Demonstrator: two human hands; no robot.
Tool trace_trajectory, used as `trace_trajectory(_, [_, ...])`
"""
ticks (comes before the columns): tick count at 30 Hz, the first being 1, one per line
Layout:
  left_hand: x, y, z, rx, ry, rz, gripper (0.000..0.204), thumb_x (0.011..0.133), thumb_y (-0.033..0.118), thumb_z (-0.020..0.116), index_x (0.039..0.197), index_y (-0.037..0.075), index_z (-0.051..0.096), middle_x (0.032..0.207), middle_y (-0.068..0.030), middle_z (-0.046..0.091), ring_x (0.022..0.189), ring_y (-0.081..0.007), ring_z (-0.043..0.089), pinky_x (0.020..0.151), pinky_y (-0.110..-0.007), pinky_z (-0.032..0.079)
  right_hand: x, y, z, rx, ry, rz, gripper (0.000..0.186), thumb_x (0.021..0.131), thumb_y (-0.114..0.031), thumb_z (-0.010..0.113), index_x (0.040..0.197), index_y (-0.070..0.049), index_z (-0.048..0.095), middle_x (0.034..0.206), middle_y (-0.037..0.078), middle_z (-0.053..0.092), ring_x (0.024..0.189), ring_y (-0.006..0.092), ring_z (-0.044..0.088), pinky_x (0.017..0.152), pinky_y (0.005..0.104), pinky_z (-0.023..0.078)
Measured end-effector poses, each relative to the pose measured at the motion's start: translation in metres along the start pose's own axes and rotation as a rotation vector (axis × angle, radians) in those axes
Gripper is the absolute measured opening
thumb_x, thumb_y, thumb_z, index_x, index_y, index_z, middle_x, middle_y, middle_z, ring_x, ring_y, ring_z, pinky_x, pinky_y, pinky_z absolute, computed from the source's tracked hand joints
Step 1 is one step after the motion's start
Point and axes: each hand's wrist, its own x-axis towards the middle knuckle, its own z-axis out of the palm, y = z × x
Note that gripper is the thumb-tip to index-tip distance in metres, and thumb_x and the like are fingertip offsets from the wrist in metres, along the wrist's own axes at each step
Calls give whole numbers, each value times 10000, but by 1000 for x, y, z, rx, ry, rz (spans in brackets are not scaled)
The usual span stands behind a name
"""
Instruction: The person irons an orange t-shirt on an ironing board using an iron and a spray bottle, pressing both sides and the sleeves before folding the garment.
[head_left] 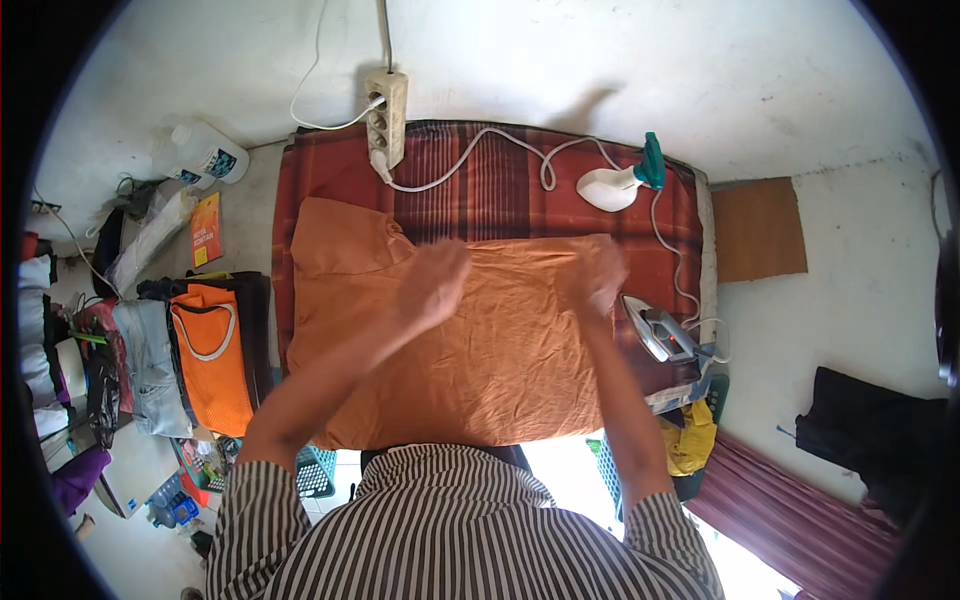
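A brownish-orange shirt lies spread over a red checked cloth, with a sleeve at the upper left and creases across its right part. My left hand is closed at the shirt's far edge, near the sleeve, and looks slightly blurred. At the far right corner of the fabric, my right hand is closed on the edge, also a little smeared. The edge between the two hands runs fairly straight. To the right of my right hand, a clothes iron rests near the table's right edge.
A white spray bottle with a green trigger lies at the far right. The iron's cord trails across the cloth to a power strip at the back. Folded clothes are stacked on the left. A wall bounds the far side.
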Motion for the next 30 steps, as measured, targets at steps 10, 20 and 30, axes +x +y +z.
trace_trajectory(10, [-5,23,18,33,-154,83,917,963,583,684,1659,47,424,1770,-181,302,1628,-433,266,1289,-713,201,-1,13,10,-174,-384,-195,771,1114,-534,422,1743,-113,275,1824,168,193,1697,351,117,1345,613,74])
trace_trajectory(20, [-27,13,16,88,-164,17,951,967,614,659,1689,63,375,1783,-156,285,1645,-400,239,1314,-685,162,-131,-14,-54,-37,-633,-337,778,1117,-476,448,1734,-44,255,1810,208,207,1690,366,143,1351,584,93])
trace_trajectory(30, [-23,33,35,153,-119,45,878,1019,562,633,1693,65,365,1789,-144,288,1656,-384,234,1319,-678,151,-224,82,-125,-138,-556,-206,776,1123,-448,456,1695,47,282,1765,257,290,1672,388,203,1339,603,174])
